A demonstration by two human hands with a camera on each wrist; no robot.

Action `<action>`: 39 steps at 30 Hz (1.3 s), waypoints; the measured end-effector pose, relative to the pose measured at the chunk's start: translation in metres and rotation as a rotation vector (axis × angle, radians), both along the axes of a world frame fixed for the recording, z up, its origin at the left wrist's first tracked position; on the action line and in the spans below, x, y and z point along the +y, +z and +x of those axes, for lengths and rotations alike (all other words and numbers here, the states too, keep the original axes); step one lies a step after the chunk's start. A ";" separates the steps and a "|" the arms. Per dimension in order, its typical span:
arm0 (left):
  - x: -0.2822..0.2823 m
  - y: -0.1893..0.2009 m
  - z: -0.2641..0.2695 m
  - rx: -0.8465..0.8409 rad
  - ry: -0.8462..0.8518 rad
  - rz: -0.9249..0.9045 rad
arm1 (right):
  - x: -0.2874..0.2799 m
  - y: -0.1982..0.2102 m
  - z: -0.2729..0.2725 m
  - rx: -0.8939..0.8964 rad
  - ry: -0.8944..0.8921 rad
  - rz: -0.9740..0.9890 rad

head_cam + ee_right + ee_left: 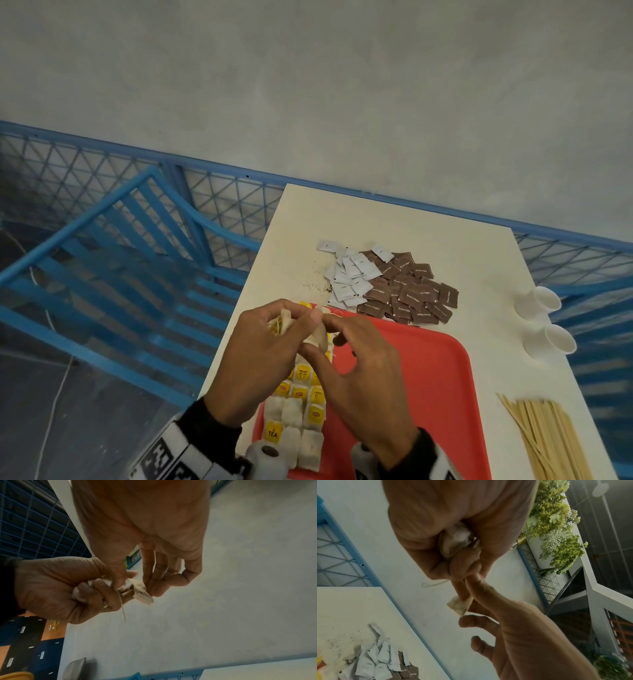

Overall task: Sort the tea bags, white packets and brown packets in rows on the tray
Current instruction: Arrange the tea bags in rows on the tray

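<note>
Just two paper cups (544,322), one tray (428,394).

Both bare hands, the left hand (255,356) and the right hand (359,373), emerge from black long sleeves (209,423). Each of the 2 wrists carries a white band with black square markers (164,455) and a rounded white camera housing (265,457).

My left hand (255,346) and right hand (356,373) meet fingertip to fingertip, raised in front of me, wrists apart, dark cuffs at both. My left fingers (96,588) curl tight round a bunch of tea bags (80,593). My right thumb and forefinger pinch one tea bag (458,605) at the left fingertips, the other right fingers (477,623) loosely spread beneath.
</note>
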State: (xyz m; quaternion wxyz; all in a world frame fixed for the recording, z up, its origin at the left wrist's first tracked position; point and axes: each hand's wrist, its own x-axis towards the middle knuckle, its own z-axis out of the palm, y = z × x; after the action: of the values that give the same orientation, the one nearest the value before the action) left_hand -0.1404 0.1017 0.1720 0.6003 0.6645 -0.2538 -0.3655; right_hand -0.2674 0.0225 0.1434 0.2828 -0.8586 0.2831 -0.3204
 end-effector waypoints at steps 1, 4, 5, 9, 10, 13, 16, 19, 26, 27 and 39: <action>0.001 0.002 -0.001 -0.014 -0.030 0.001 | -0.002 -0.002 0.000 0.012 -0.008 -0.018; 0.002 0.009 0.001 -0.029 -0.126 -0.005 | -0.012 -0.007 -0.001 -0.026 -0.012 -0.054; 0.002 0.008 0.004 -0.025 -0.136 -0.020 | -0.018 -0.007 -0.002 -0.059 -0.012 -0.032; -0.004 0.000 0.026 -0.028 -0.087 -0.066 | -0.036 0.009 -0.002 -0.179 0.068 0.426; -0.005 -0.002 0.030 -0.009 -0.126 -0.068 | -0.039 0.014 0.000 -0.184 0.107 0.482; -0.009 -0.014 0.034 0.014 -0.271 -0.061 | -0.041 0.018 0.009 -0.150 0.188 0.520; -0.011 -0.030 0.035 0.022 -0.230 -0.036 | -0.043 0.003 0.016 -0.188 0.129 0.606; -0.008 -0.051 0.036 0.019 -0.185 0.046 | -0.042 -0.022 0.020 -0.184 0.082 0.703; 0.037 -0.089 0.044 0.073 -0.049 0.232 | -0.052 -0.117 0.038 0.144 -0.166 0.878; 0.045 -0.092 0.045 0.083 -0.038 0.254 | -0.054 -0.131 0.042 0.210 -0.181 0.860; 0.066 -0.087 0.067 0.501 0.092 0.202 | -0.041 -0.172 0.069 0.546 -0.313 0.460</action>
State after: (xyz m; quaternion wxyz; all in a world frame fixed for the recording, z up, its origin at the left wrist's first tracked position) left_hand -0.0733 0.1675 0.0850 0.5912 0.6207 -0.0294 -0.5142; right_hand -0.1985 -0.0181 -0.0286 0.3299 -0.7728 0.5401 -0.0478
